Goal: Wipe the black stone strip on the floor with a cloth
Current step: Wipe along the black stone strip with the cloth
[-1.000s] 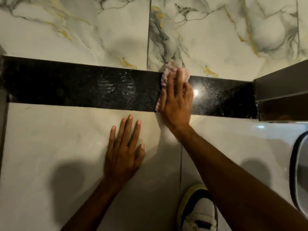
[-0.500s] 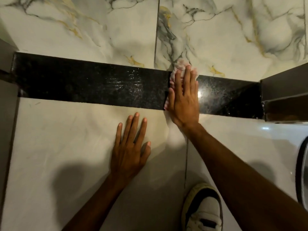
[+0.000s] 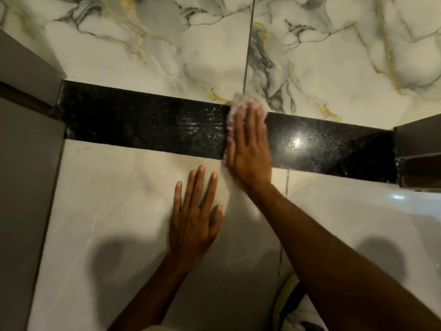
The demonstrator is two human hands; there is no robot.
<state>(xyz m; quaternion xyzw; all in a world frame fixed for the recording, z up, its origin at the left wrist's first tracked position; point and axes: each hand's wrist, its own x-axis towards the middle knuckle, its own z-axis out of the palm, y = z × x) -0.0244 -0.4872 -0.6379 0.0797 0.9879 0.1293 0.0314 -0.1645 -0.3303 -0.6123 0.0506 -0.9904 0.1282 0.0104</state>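
Observation:
A black speckled stone strip (image 3: 143,125) runs across the floor between pale tiles. My right hand (image 3: 248,149) lies flat across the strip near its middle, pressing a pale pinkish cloth (image 3: 235,101) onto it. Only the cloth's far edge and left fringe show past my fingers. The stone left of the hand looks streaky and wet; a light glares off it to the right. My left hand (image 3: 194,218) rests flat, fingers apart, on the plain tile in front of the strip, holding nothing.
Veined marble tiles (image 3: 334,56) lie beyond the strip. Grey door-frame posts stand at the left end (image 3: 26,111) and the right end (image 3: 417,149) of the strip. My white and black shoe (image 3: 296,311) shows at the bottom edge.
The view has shifted left, so the strip's left end and the left post now show. My right hand with the cloth stays near the strip's middle, blurred at its edges. The left hand has not moved.

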